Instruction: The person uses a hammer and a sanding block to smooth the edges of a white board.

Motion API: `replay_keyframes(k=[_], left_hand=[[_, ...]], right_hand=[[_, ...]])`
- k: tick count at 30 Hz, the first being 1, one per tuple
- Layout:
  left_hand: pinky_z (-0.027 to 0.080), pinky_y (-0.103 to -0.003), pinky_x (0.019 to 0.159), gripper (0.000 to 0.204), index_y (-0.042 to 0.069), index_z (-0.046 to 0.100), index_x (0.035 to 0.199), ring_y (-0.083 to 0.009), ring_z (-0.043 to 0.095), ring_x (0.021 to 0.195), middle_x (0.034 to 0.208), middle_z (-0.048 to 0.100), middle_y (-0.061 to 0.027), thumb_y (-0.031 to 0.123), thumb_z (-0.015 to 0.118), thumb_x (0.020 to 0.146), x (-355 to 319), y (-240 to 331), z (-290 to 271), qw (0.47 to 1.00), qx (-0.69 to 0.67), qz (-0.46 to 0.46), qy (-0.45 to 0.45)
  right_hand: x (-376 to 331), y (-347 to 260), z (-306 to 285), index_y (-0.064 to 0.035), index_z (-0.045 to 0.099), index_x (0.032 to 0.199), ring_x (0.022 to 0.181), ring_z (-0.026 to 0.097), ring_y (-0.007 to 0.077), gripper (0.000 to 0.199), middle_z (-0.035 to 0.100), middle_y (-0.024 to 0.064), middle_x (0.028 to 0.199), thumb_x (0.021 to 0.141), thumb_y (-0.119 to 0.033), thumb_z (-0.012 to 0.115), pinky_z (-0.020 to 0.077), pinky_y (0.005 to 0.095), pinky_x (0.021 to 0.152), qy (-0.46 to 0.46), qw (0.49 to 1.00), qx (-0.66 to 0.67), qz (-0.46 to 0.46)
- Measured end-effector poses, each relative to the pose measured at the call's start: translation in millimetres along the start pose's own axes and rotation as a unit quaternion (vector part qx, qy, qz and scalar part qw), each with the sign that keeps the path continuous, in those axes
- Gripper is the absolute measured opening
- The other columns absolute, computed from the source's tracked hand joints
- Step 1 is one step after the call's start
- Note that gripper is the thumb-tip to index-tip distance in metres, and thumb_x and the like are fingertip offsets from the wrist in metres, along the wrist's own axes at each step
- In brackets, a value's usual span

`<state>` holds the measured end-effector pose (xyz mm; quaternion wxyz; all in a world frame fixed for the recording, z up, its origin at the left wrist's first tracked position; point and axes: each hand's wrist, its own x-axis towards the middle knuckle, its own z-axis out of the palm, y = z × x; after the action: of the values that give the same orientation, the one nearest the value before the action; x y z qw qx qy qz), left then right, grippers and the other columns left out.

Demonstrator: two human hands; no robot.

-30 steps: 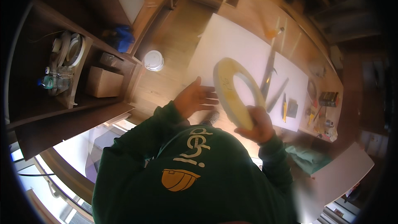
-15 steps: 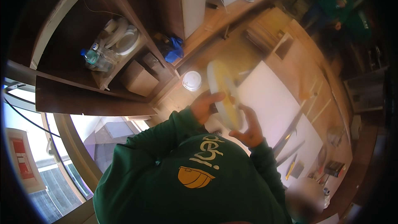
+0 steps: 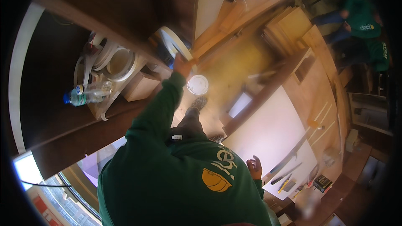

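Note:
My left hand (image 3: pixel 183 66) reaches forward and left, its fingers closed on the edge of a roll of white edge banding (image 3: pixel 171 41). The roll stands tilted beside the dark cabinet upright, above a white lidded bucket (image 3: pixel 197 84) on the floor. Near my body on the right, my right hand (image 3: pixel 254 168) hangs by the edge of the workbench. Its fingers are loosely curled and slightly apart, with nothing visible in them. A white sheet (image 3: pixel 270 127) lies on the bench close to that hand.
More banding rolls (image 3: pixel 121 63), plastic bottles (image 3: pixel 95 93) and a cardboard box (image 3: pixel 141 86) fill the cabinet shelves at left. A yellow knife (image 3: pixel 284 183) and a black box (image 3: pixel 322 183) lie on the bench. Stacked panels (image 3: pixel 287 27) and people (image 3: pixel 363 21) are at far right.
The roll was between both hands before my chest. Now my left hand alone carries it, forward and left toward the cabinet. My right hand has let go and dropped back. The view has turned.

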<state>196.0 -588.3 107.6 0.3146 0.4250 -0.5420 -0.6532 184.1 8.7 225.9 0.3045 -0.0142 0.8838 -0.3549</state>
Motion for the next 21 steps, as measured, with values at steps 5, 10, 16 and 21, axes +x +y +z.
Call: replay_keyframes(k=[5, 10, 16, 21], left_hand=[[0.055, -0.037, 0.084, 0.062, -0.003, 0.056, 0.121, -0.0251, 0.067, 0.095, 0.106, 0.068, -0.0148, 0.013, 0.089, 0.072, 95, -2, -19, 0.997, 0.065, 0.011, 0.049], [0.049, -0.041, 0.102, 0.086, -0.007, 0.046, 0.139, -0.0346, 0.061, 0.119, 0.13, 0.061, -0.0263, 0.02, 0.091, 0.071, 166, -35, -42, 0.99, 0.103, -0.021, 0.092], [0.043, -0.041, 0.109, 0.096, -0.008, 0.035, 0.148, -0.0359, 0.054, 0.129, 0.141, 0.053, -0.0276, 0.018, 0.089, 0.074, 181, -32, -34, 0.988, 0.102, -0.062, 0.095], [0.044, -0.041, 0.108, 0.091, -0.008, 0.038, 0.145, -0.0356, 0.055, 0.127, 0.138, 0.054, -0.0268, 0.018, 0.088, 0.074, 213, -55, -61, 0.99, 0.092, -0.064, 0.088]], right_hand=[[-3, -22, 8, -0.0025, 0.06, 0.131, 0.089, 0.067, 0.0189, 0.048, 0.07, 0.0108, 0.101, 0.089, -0.022, 0.075, 0.0551, 0.0318, 0.081, -0.006, 0.996, -0.003, 0.084], [8, -39, 3, -0.0024, 0.063, 0.127, 0.087, 0.067, 0.0179, 0.046, 0.071, 0.01, 0.098, 0.089, -0.023, 0.075, 0.0549, 0.0317, 0.08, -0.008, 0.994, -0.04, 0.098], [18, -44, -1, -0.0017, 0.065, 0.124, 0.085, 0.067, 0.0167, 0.044, 0.072, 0.0097, 0.094, 0.089, -0.026, 0.075, 0.0547, 0.0317, 0.079, -0.011, 0.99, -0.072, 0.122], [25, -41, -8, -0.0026, 0.065, 0.124, 0.088, 0.069, 0.0196, 0.044, 0.074, 0.0136, 0.098, 0.089, -0.029, 0.074, 0.0549, 0.0339, 0.082, -0.041, 0.986, -0.103, 0.122]])
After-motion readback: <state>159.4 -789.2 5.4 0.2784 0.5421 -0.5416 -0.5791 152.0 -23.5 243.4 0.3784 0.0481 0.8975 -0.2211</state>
